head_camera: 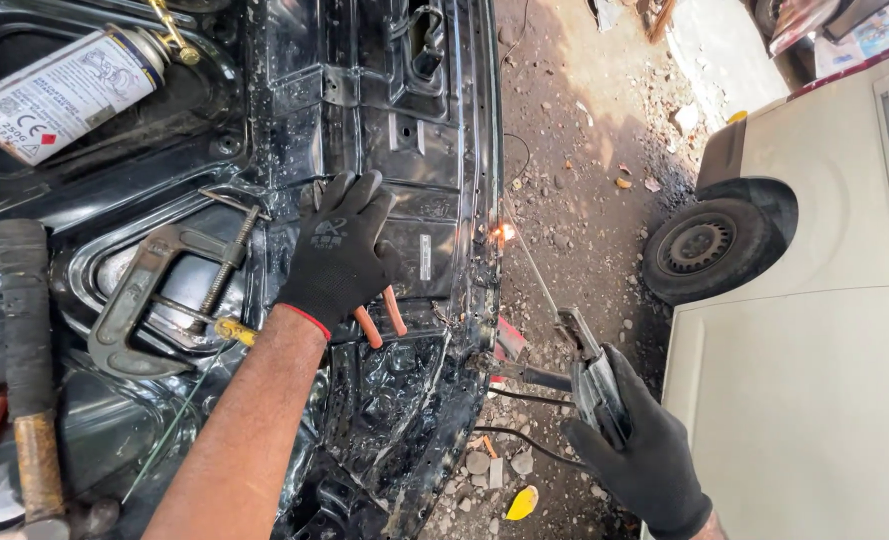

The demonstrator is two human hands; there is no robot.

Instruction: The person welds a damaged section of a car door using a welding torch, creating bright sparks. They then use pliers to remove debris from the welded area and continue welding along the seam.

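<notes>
The gloved right hand [636, 455] grips a welding electrode holder [594, 375], its rod sparking against the glossy, dented black car panel [384, 120], while the left hand [339, 260] presses flat, fingers spread.

The gloved left hand [339, 255] presses flat on the black car panel [384, 120] over orange-handled pliers [382, 318], a C-clamp [159, 300] at its nine o'clock, while the gloved right hand [644, 455] grips an electrode holder [592, 375] whose rod [529, 265] sparks at the panel's edge.
</notes>
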